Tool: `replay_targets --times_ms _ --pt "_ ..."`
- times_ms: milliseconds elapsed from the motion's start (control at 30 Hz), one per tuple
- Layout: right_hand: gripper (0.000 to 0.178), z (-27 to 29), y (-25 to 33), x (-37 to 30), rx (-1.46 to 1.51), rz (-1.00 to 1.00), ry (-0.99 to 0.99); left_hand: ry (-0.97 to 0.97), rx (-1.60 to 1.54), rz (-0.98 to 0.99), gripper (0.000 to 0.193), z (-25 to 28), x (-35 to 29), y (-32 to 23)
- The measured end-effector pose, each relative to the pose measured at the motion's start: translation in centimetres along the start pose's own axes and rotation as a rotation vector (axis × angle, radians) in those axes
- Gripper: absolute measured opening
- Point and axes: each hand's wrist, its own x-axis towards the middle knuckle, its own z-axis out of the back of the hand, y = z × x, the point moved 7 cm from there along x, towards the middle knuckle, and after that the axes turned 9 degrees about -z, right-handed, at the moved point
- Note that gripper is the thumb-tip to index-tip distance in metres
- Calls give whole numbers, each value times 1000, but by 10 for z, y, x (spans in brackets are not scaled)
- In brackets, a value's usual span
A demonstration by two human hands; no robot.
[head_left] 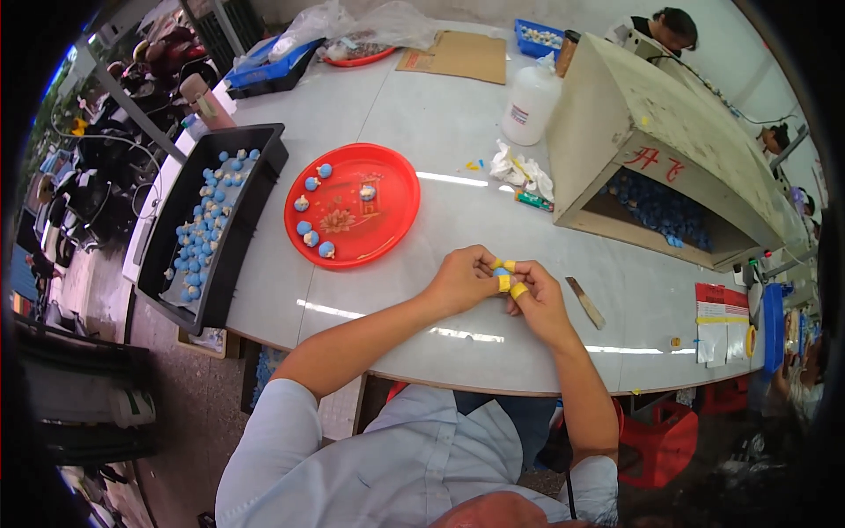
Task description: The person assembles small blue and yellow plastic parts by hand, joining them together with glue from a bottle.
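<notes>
Between my two hands, just above the table's near part, is a small round blue piece (pixel 501 272), mostly hidden by the fingers. My left hand (pixel 462 280) pinches it from the left, and my right hand (pixel 539 304) closes on it from the right. Yellow tape wraps several of my fingertips. Left of my hands lies a red round tray (pixel 403 220) with several small blue-and-cream balls, one a blue ball (pixel 326 250) near its front rim. A flat knife-like blade (pixel 585 304) rests on the table to the right of my right hand.
A black bin (pixel 275 150) of similar blue balls stands at the left. An open-fronted box (pixel 607 132) full of blue pieces is at the right, beside a white bottle (pixel 532 106) and crumpled tissue (pixel 519 167). Cardboard (pixel 453 55) lies at the back; people sit beyond the box.
</notes>
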Motion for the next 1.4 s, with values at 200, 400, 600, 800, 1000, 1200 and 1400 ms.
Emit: replay_targets --times_ms 200,400,600,800,1000,1200,1400 --pt "28 40 35 2 -192 53 -211 -305 312 -158 40 102 -12 -43" --pt "21 175 51 28 -764 117 -834 -488 1122 22 53 193 -40 -76" --pt "33 174 71 94 -1137 -28 -720 -436 1446 268 61 207 -49 -62" --pt "40 175 67 105 -1028 74 -900 -558 1342 -388 50 160 -48 -100" --pt "41 142 42 62 -512 267 -785 -173 143 -166 38 82 -28 -66" --pt "47 22 51 -41 -642 495 -510 114 -519 255 44 -18 -7 -21" --pt "58 7 44 -72 -929 539 -539 212 -573 336 38 -45 -12 1"
